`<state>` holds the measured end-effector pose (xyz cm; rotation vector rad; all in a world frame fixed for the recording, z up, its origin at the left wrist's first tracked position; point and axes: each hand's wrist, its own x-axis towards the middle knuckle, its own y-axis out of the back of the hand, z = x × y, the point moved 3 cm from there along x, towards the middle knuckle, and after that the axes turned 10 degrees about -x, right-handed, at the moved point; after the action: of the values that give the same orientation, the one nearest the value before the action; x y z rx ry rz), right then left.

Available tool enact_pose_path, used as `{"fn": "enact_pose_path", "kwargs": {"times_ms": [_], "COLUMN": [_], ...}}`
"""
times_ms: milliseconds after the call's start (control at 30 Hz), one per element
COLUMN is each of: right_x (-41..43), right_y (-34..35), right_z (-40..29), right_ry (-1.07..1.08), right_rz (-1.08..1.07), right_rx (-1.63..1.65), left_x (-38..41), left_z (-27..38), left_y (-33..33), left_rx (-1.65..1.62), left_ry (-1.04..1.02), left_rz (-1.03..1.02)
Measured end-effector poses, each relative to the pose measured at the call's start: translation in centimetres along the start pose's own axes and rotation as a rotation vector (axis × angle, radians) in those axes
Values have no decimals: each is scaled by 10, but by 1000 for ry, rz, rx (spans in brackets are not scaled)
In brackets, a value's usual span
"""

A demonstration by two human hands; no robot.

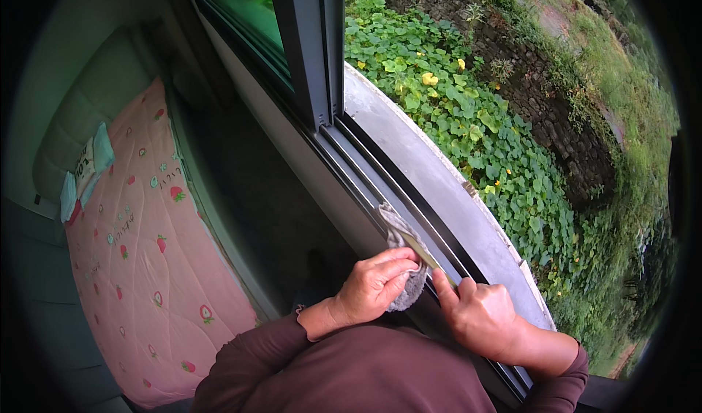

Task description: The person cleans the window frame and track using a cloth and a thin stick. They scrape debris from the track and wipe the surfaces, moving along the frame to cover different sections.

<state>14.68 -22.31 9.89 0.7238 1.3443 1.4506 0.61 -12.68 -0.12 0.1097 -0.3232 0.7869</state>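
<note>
A grey cloth (407, 295) is pinched in my left hand (375, 287), over the inner side of the window's bottom track. My right hand (478, 314) grips a thin, flat yellowish tool (425, 253), its index finger laid along it. The tool's far end lies against the cloth, and its exact kind cannot be made out. Both hands are just above the dark metal sliding-window track (364, 169), whose parallel rails run diagonally from the window frame down past my right forearm.
A dark upright sash frame (311, 45) with green-tinted glass (247, 15) stands at the top. Outside runs a concrete ledge (406, 144), with leafy plants (449, 89) and a stone wall (543, 116) beyond. Indoors, a bed with a pink strawberry-print quilt (142, 259) is at left.
</note>
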Motion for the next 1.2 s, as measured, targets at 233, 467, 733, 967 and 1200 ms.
{"fn": "enact_pose_path", "kwargs": {"times_ms": [233, 467, 733, 967, 1200], "right_x": [-40, 86, 117, 117, 164], "right_y": [13, -1, 6, 14, 15], "right_z": [-7, -17, -20, -25, -22], "right_ry": [-121, -251, -292, -360, -413], "right_rz": [-87, 129, 306, 269, 237], "right_rx": [134, 136, 55, 108, -19], "left_x": [0, 26, 36, 37, 61], "left_z": [-5, -8, -10, -8, -16], "left_y": [-16, 55, 94, 90, 109], "left_rx": [-163, 233, 235, 179, 302], "left_ry": [59, -193, -242, -248, -194], "left_rz": [-366, 207, 218, 224, 169]}}
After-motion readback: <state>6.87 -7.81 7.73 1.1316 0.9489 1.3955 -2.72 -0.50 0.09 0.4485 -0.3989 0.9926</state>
